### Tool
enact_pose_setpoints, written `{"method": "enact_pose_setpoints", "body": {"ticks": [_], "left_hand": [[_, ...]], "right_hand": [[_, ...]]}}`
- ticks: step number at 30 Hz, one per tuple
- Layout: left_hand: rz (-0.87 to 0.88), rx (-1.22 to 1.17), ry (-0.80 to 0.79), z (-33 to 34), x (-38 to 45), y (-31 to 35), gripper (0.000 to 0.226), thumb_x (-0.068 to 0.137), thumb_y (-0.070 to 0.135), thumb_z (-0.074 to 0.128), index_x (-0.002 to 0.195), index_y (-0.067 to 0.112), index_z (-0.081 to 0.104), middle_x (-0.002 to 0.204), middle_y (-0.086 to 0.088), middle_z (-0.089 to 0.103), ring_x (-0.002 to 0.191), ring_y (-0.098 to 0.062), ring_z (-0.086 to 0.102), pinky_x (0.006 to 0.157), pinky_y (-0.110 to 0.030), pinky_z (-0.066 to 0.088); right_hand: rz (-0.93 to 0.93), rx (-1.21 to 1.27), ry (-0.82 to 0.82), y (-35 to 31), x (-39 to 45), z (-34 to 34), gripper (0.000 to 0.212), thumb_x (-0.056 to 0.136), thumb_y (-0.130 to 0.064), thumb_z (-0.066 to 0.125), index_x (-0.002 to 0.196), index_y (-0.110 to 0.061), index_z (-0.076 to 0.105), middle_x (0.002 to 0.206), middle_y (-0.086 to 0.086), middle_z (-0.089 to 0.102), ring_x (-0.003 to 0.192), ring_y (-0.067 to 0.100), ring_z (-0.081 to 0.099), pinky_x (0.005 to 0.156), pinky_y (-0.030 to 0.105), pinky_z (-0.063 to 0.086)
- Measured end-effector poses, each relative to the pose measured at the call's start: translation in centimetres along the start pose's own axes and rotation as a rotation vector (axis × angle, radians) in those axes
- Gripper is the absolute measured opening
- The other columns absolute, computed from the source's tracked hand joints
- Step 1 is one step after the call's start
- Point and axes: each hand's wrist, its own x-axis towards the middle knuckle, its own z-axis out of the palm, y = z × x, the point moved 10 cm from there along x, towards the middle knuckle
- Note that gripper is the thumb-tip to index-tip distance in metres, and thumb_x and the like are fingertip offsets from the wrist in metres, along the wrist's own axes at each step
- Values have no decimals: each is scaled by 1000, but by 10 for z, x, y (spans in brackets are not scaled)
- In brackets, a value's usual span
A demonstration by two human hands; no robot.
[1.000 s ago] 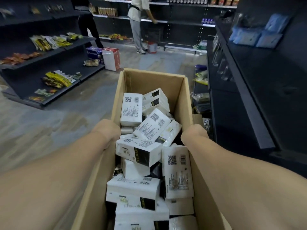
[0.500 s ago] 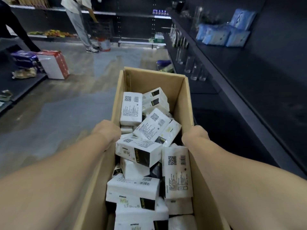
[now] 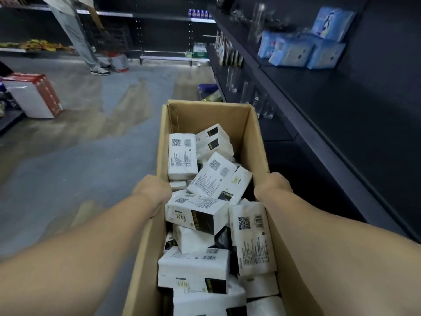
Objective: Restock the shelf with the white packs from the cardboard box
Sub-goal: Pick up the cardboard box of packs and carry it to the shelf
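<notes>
An open cardboard box [image 3: 255,142] fills the middle of the view, held up in front of me above the floor. Inside lie several white packs [image 3: 200,210] with black labels and QR codes, heaped at odd angles. My left hand [image 3: 152,192] grips the box's left wall at its rim. My right hand [image 3: 272,188] grips the right wall the same way. Both sets of fingers are hidden behind the wrists and the cardboard. The dark shelf [image 3: 341,106] runs along the right, its near stretch bare.
Blue packs [image 3: 296,51] sit further along the right shelf, and drinking glasses [image 3: 250,96] stand on a lower shelf. A red-and-white carton [image 3: 34,96] stands on the floor at left. A person [image 3: 75,35] stands at the far shelves. Grey floor lies to the left.
The view has swung to the right and moved forward, bringing the right shelf closer. Both hands keep the same hold on the box, and the packs have not shifted.
</notes>
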Motion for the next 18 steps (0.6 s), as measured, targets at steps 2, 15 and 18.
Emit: {"method": "enact_pose_setpoints", "body": {"ticks": [2,15,18], "left_hand": [[15,45,-5,1,24,16,35,92,-3,39,115,0,65,123,-15,63,112,-29,60,88,-30,50],[27,147,-48,10,101,63,33,90,-6,41,109,0,67,116,-12,67,109,-28,63,85,-30,52],[38,164,-85,17,112,68,34,90,-5,43,112,3,67,118,-12,67,110,-28,63,86,-30,52]], "right_hand": [[28,2,-4,-3,23,4,20,93,-15,51,111,-9,59,96,8,58,89,29,56,73,35,43],[54,-42,-26,-33,116,28,28,96,-19,52,118,-4,61,124,17,62,113,37,60,90,40,48],[68,-58,-25,-33,126,31,27,96,-18,51,117,-3,61,124,18,62,113,37,60,88,39,48]]}}
